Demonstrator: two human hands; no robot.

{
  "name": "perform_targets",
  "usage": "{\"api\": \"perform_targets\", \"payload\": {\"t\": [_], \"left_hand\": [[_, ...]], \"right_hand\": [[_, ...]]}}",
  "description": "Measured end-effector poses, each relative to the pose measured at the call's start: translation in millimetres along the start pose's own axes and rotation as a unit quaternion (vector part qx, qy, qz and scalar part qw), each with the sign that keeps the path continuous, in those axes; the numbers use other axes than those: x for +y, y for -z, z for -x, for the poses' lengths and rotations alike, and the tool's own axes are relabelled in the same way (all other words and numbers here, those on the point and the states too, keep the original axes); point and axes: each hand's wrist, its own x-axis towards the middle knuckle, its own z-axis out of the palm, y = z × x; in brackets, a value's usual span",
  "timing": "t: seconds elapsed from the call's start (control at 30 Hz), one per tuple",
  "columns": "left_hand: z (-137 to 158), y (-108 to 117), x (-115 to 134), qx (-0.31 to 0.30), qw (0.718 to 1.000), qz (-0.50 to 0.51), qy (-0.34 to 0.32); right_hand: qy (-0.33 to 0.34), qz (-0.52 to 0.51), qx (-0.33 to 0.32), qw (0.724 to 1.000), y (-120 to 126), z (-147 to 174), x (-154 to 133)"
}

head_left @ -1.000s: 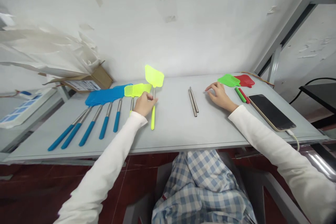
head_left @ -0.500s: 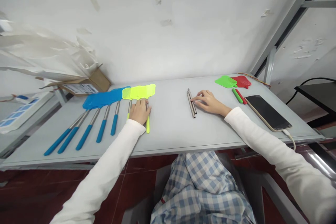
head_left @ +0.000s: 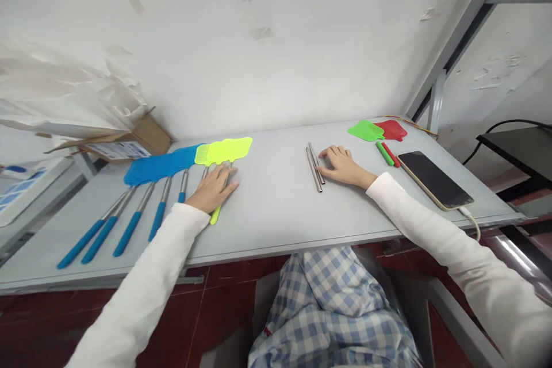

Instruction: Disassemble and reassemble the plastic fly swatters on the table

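Note:
My left hand [head_left: 215, 188] lies flat, fingers spread, over the metal shafts of several yellow fly swatters [head_left: 235, 148]. One yellow handle [head_left: 215, 215] sticks out below the palm; the other yellow handles are hidden. To the left, several blue fly swatters [head_left: 159, 165] overlap at their heads, their blue handles fanned toward me. Beside two thin metal tubes [head_left: 313, 169], my right hand [head_left: 344, 165] rests with curved fingers and thumb apart. Its thumb is close to the right-hand tube; whether it touches is unclear.
At the right of the grey table [head_left: 267, 207] are a green swatter head [head_left: 365, 130], a red one [head_left: 394, 129], a green handle [head_left: 384, 153] and a red handle [head_left: 395, 162]. A phone [head_left: 435, 179] with a cable lies nearer. A cardboard box [head_left: 150, 132] stands back left.
My left hand has slid left and spread its fingers. The exposed yellow handle now slants to the left. My right hand stays beside the tubes, with its fingers slightly shifted.

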Motion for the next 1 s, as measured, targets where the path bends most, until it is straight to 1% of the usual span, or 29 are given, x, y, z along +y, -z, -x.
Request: {"api": "perform_targets", "payload": {"t": [0.1, 0.2, 0.3, 0.37, 0.43, 0.47, 0.5, 0.57, 0.6, 0.63, 0.67, 0.73, 0.77, 0.8, 0.83, 0.87, 0.93, 0.97, 1.0], "left_hand": [[19, 5, -7, -0.041, 0.999, 0.011, -0.021], [33, 6, -15, -0.081, 0.996, 0.013, -0.039], [38, 4, -19, -0.079, 0.996, -0.001, -0.040], [40, 6, -11, -0.051, 0.998, -0.034, -0.017], [43, 11, 13, 0.004, 0.997, -0.073, 0.001], [45, 15, 31, 0.032, 0.996, -0.084, -0.014], [46, 18, 51, 0.041, 0.995, -0.075, -0.052], [44, 20, 96, 0.040, 0.988, -0.005, -0.148], [39, 19, 118, 0.041, 0.983, 0.035, -0.176], [31, 15, 137, 0.045, 0.978, 0.071, -0.191], [19, 9, 153, 0.049, 0.974, 0.109, -0.191], [-12, -9, 175, 0.057, 0.965, 0.204, -0.157], [-28, -19, 182, 0.055, 0.954, 0.263, -0.130], [-45, -28, 186, 0.044, 0.938, 0.327, -0.102], [-59, -36, 189, 0.038, 0.912, 0.401, -0.075], [-71, -43, 191, 0.026, 0.878, 0.473, -0.064], [-86, -53, 192, -0.007, 0.807, 0.587, -0.055], [-89, -55, 192, -0.024, 0.776, 0.628, -0.058], [-91, -56, 191, -0.037, 0.751, 0.657, -0.061]], "right_hand": [[-0.011, -0.003, -0.002, 1.000, 0, 1, -3], [-0.007, 0.010, 0.005, 1.000, -3, 3, -7], [-0.008, 0.028, 0.028, 0.999, -7, 3, -9], [-0.023, 0.024, 0.047, 0.998, -8, 2, -8], [-0.033, -0.005, 0.060, 0.998, -7, 1, -5], [-0.036, -0.028, 0.066, 0.997, -6, 1, -3], [-0.039, -0.052, 0.073, 0.995, -5, 0, -1], [-0.046, -0.098, 0.089, 0.990, -4, -1, 3], [-0.052, -0.115, 0.098, 0.987, -3, -1, 5], [-0.058, -0.131, 0.106, 0.984, -2, -2, 7], [-0.066, -0.148, 0.114, 0.980, -1, -3, 8], [-0.079, -0.190, 0.140, 0.969, 0, -5, 10], [-0.081, -0.212, 0.154, 0.962, 1, -6, 11], [-0.079, -0.232, 0.168, 0.955, 1, -6, 11], [-0.070, -0.247, 0.181, 0.949, 2, -7, 10], [-0.055, -0.258, 0.190, 0.946, 2, -7, 8], [-0.011, -0.277, 0.189, 0.942, 1, -5, 3], [0.015, -0.286, 0.179, 0.941, 1, -4, -1], [0.043, -0.294, 0.163, 0.941, 1, -3, -5]]}}
